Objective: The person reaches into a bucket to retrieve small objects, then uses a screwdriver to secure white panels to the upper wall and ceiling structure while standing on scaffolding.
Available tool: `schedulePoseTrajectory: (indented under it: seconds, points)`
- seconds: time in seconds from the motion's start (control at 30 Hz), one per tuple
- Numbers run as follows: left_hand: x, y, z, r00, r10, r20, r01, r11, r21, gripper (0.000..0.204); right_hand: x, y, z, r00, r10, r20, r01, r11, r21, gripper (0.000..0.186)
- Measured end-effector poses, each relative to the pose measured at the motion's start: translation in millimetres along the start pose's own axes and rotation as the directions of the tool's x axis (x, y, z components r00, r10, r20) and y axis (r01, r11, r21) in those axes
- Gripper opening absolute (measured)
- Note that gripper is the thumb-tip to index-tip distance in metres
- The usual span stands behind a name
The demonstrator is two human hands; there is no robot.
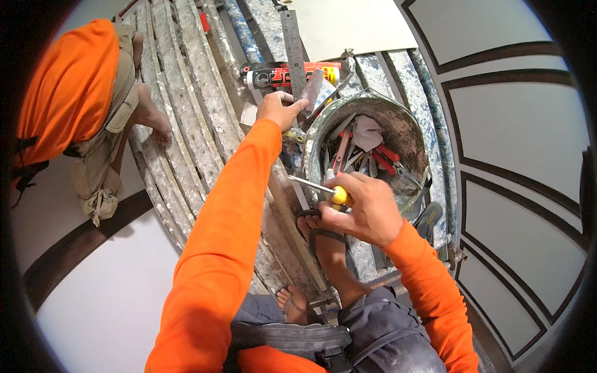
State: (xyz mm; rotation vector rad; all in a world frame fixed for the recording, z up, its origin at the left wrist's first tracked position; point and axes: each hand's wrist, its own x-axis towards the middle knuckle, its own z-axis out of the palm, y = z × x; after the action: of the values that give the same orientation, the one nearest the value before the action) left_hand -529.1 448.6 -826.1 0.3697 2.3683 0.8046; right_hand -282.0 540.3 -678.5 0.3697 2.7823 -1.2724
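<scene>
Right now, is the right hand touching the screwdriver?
Touching. The head view shows the right hand gripping the screwdriver by its yellow handle, shaft sticking out to the left.

Wall (510,118), right: white, panelled with dark brown trim (510,77). Platform (186,81), left to centre: long, narrow slats, heavily spattered with pale paint; wider boards (443,174) towards the wall, stained white and blue. Pale expanse (106,298), lower left: smooth, edged by dark band (87,245); floor or wall unclear. Lighting: bright.
</scene>
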Motion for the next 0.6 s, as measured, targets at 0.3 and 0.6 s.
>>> schedulePoseTrajectory:
  seconds: [0.3, 0.6]
  points:
    - [-8, -21, -5, 0.987, 0.077, -0.139, -0.083, 0.996, -0.036, 0.061, -40, 15, -115, 0.878, 0.438, -0.191, -0.348, 0.860, 0.373, 0.019]
    - [-58, -33, -71, 0.947, 0.231, -0.223, -0.291, 0.912, -0.291, 0.038, -98, 100, -175, 0.690, 0.512, -0.512, -0.222, 0.822, 0.524, 0.033]
